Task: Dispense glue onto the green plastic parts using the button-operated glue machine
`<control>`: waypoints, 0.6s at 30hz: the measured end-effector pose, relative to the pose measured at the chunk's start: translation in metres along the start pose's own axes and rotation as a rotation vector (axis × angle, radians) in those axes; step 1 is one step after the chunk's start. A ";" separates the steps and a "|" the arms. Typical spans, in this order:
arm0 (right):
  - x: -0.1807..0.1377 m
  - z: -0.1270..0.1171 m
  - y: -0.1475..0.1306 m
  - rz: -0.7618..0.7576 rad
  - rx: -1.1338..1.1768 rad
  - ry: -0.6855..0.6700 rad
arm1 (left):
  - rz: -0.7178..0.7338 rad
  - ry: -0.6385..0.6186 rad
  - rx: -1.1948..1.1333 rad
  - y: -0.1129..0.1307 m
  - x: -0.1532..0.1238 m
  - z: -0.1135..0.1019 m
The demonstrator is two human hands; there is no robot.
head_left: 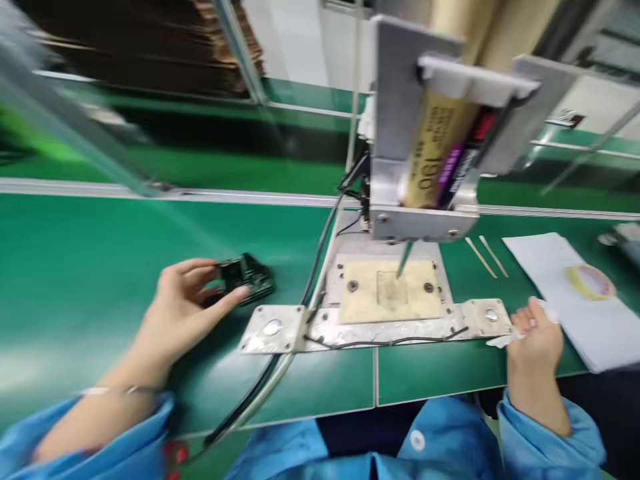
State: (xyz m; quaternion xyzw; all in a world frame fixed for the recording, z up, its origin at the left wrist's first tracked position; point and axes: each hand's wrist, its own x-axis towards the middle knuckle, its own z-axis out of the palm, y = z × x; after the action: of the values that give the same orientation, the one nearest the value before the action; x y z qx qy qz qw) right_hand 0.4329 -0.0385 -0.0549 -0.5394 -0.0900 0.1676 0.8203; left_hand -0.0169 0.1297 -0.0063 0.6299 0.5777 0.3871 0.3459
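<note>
My left hand reaches over the green belt and its fingers and thumb close round a small black part lying there. My right hand rests at the right end of a metal base plate, fingers curled round a crumpled white tissue. Between the hands stands a glue dispensing machine holding a gold cartridge, its needle pointing down at a tan fixture block.
Black cables run from the machine down to the table's front edge. To the right lie white paper sheets with a roll of yellow tape on them and two thin sticks. Stacked cardboard sits behind the belt.
</note>
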 end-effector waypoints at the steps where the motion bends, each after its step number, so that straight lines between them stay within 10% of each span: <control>1: 0.000 0.001 0.001 -0.009 -0.032 -0.002 | -0.079 -0.004 -0.015 -0.004 -0.002 -0.003; 13: -0.013 0.014 -0.007 -0.007 -0.120 0.014 | -0.065 0.194 -0.159 0.025 -0.022 -0.007; 18: -0.014 0.009 -0.005 -0.030 -0.146 0.017 | 0.150 -0.205 -0.200 0.063 -0.060 0.011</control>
State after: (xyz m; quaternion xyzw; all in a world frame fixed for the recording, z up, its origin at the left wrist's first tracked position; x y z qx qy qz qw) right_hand 0.4183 -0.0377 -0.0460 -0.5978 -0.1033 0.1438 0.7818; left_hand 0.0203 0.0638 0.0390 0.6698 0.4492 0.4014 0.4341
